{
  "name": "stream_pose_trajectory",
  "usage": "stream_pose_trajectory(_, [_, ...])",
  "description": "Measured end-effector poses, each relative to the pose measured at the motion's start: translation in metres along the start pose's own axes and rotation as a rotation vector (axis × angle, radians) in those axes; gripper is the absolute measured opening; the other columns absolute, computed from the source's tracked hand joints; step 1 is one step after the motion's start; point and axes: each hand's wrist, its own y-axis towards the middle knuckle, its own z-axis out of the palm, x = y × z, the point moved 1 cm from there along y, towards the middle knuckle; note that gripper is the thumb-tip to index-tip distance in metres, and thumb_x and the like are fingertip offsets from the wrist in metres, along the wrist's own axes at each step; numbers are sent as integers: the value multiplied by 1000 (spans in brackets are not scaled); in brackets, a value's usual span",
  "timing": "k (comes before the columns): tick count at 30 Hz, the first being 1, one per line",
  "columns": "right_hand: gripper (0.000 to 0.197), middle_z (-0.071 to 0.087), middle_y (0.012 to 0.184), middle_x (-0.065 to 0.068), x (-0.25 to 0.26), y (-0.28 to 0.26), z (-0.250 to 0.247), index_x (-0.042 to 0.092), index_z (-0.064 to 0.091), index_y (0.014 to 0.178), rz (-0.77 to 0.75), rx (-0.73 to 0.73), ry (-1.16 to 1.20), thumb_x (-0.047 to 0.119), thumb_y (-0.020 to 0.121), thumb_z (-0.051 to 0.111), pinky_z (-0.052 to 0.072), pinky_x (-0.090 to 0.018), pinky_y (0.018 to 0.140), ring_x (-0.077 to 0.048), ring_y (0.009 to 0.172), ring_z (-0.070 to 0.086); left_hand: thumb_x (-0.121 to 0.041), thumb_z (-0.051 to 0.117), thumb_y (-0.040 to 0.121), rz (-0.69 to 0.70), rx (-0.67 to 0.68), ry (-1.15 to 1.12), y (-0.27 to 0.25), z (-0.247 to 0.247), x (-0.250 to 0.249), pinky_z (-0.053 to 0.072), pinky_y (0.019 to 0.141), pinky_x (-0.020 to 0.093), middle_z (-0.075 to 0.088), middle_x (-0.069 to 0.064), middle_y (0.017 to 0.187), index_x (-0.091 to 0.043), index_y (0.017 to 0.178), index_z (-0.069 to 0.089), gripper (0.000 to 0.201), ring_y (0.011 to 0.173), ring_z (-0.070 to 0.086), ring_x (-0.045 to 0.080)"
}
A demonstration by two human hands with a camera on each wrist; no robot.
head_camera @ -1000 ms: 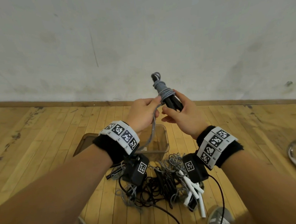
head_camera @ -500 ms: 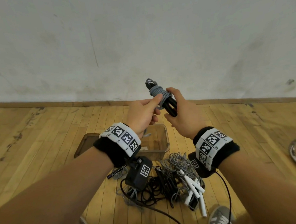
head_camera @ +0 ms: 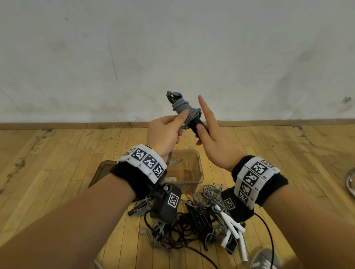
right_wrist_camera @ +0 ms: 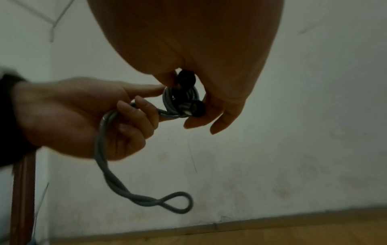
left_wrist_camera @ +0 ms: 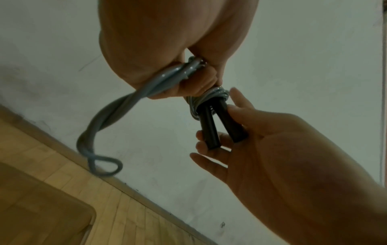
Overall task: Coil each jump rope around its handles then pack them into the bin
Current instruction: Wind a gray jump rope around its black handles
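Both forearms raised — left hand (head_camera: 165, 133) curled closed, right hand (head_camera: 211, 140) with forefinger straight up.

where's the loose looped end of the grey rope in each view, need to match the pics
Head: mostly hidden behind the left wrist; only a short grey stretch of the looped end shows over the bin.
Left wrist: lower left, figure-eight loop against the wall.
Right wrist: bottom centre, loop hanging free.
Shared landmark: the black handles.

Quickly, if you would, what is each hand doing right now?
Left hand: grips the grey rope, its looped tail hanging free.
Right hand: holds the two black handles, index finger straight.
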Motion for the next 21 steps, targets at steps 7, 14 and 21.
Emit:
stream_pose_trajectory(7, [30, 50, 87, -2, 6, 6, 3, 16, 56, 130, 396, -20, 539, 30, 109, 40, 57, -44, 87, -12, 63, 51, -42, 70, 94, -31, 70, -39, 1, 0, -2, 32, 43, 16, 52, -4, 58, -10, 94, 77, 33, 45, 40, 7])
stream_pose_trajectory(14, [44, 56, 91, 10, 0, 10, 0, 14, 41, 149, 298, -3, 278, 29, 108, 45, 55, -45, 101, -7, 82, 58, -37, 67, 98, -9, 41, 45, 0, -3, 0, 43, 47, 17, 67, -2, 59, -18, 95, 75, 20, 49, 60, 9])
stream_pose_trajectory(21, [77, 58, 137, -7, -16, 11, -3, 24, 31, 155, 167, -2, -110, 54, 89, 59, 50, -41, 103, -18, 118, 60, -35, 72, 94, 18, 33, 13, -2, -2, -1, 48, 52, 21, 73, 3, 67, -15, 97, 77, 21, 55, 66, 13])
